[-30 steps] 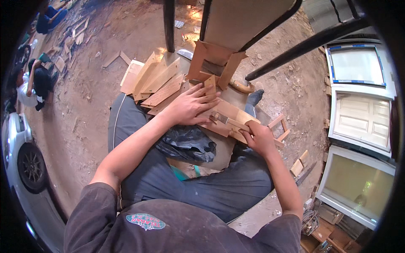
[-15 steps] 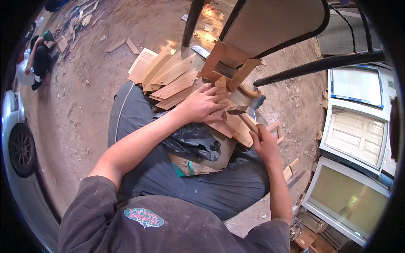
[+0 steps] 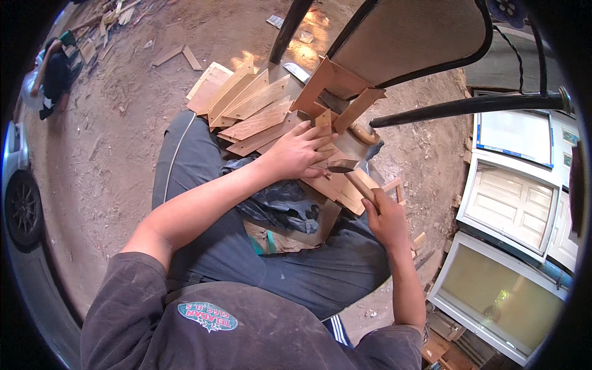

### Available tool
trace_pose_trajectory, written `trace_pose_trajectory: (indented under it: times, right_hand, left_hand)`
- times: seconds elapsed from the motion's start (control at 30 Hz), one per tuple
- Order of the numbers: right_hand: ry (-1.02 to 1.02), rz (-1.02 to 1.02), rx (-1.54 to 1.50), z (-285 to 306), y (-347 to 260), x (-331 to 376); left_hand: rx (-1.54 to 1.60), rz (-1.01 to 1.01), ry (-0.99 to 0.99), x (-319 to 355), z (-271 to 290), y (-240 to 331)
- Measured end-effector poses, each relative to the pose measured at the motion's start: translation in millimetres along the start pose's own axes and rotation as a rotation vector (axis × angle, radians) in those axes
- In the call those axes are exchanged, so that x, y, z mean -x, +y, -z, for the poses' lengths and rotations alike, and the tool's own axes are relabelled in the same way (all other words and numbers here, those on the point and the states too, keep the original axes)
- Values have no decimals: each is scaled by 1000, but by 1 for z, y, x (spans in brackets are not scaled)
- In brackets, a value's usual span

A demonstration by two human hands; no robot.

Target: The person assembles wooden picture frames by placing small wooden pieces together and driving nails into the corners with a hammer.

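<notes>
Wood slats (image 3: 320, 132) pinned on lap by flat, open left hand (image 3: 302, 151).
R hand (image 3: 385, 216) clamped on hammer (image 3: 357, 179); head near fingers (image 3: 324, 145), a mis-hit could likely crush them.

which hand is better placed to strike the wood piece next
Right, probably: the right hand grips the hammer with its head beside the wooden piece, while the left hand lies flat, pinning it.

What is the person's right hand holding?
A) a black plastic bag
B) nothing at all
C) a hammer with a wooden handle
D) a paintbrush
C: the right hand is closed round the wooden handle of a hammer, whose dark metal head sits just over the wood pieces, while the left hand presses flat on them.
</notes>
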State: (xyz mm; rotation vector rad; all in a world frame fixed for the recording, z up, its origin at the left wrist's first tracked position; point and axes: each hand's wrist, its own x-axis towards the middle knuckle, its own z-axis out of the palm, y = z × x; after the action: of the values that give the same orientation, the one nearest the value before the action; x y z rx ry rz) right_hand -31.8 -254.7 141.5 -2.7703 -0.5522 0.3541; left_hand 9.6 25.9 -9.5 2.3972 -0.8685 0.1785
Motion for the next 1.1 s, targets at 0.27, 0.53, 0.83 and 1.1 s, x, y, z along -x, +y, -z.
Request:
trace_pose_trajectory:
  times: [0.27,0.53,0.83,1.1]
  right_hand:
    - [5,-38,8,5,-6,2]
    - [46,3,158,15,-23,2]
    - [-44,41,234,10,-23,-1]
    - [149,168,88,23,-34,2]
  left_hand:
    - [-33,16,-22,3,1,1]
    - [-23,36,-37,4,-1,2]
    - [-38,46,-9,4,-6,-1]
    - [45,56,14,5,-4,2]
